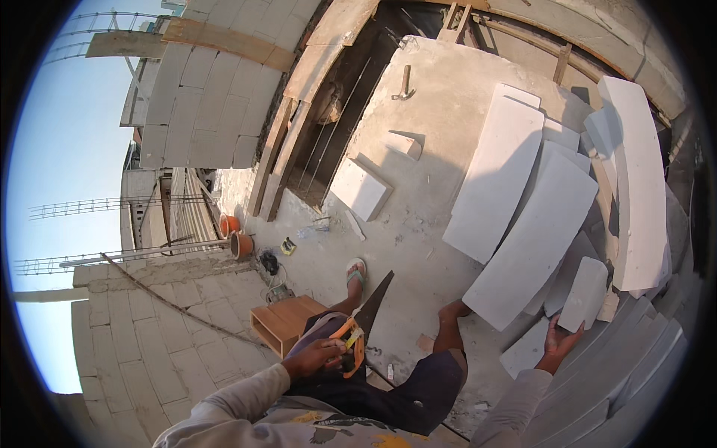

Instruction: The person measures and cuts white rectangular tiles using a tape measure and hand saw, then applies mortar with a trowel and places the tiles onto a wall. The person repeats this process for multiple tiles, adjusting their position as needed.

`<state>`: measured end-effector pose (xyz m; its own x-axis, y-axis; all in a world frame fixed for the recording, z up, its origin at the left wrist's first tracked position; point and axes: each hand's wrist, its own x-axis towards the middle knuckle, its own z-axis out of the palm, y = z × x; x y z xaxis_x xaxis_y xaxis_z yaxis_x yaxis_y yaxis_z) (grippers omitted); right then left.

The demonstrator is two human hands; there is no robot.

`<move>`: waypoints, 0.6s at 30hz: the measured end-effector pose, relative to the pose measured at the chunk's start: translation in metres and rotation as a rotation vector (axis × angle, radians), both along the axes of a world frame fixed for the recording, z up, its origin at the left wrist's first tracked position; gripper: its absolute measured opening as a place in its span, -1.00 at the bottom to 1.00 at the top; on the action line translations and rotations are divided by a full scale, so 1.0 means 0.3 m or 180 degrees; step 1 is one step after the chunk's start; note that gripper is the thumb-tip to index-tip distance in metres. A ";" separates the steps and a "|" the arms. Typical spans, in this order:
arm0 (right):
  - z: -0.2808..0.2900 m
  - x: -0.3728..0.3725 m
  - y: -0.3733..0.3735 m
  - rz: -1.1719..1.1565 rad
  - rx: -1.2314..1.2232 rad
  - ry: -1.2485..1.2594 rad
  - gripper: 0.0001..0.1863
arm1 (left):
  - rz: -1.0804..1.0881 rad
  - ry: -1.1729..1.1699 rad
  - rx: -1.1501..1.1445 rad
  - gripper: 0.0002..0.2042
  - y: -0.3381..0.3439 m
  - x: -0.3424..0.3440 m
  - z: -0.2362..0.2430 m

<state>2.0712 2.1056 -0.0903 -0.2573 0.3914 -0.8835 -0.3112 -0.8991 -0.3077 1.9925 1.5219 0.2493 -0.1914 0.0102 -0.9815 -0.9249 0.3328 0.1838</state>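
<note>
A hand saw (371, 305) with an orange handle points up and away over my lap. My left hand (317, 357) is closed on its handle, above my left thigh. Off to the right, my right hand (559, 343) grips the near end of a short white block piece (583, 293). The fingers and thumb press its lower end, and part of the palm shows. Beside this piece lie larger white lightweight blocks (534, 231), stacked loosely and overlapping. A long white block (635, 187) rests to their right.
A hammer (404, 84) and cut block pieces (361, 187) lie on the concrete slab ahead. A wooden box (287, 321) stands by my left leg. Orange buckets (240, 244) sit at the left wall. Beyond the planks (281, 153) is an opening with steel bars.
</note>
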 end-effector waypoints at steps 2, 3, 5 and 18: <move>0.204 0.032 -0.169 0.0545 0.0134 -0.0453 -0.32 | 0.0513 -0.0054 0.0127 -0.78 -0.073 0.051 0.008; 0.326 0.047 -0.269 0.0839 0.0225 -0.0723 -0.27 | 0.0754 -0.0056 0.0126 -0.78 -0.088 0.059 0.022; 0.529 0.109 -0.457 0.1468 0.0101 -0.0940 -0.18 | 0.1272 0.0021 0.0065 -0.77 -0.115 0.073 0.042; 0.410 -0.468 -1.604 0.4104 -0.0079 0.0352 -0.27 | 0.1389 0.0650 0.0202 -0.80 -0.665 0.124 -0.049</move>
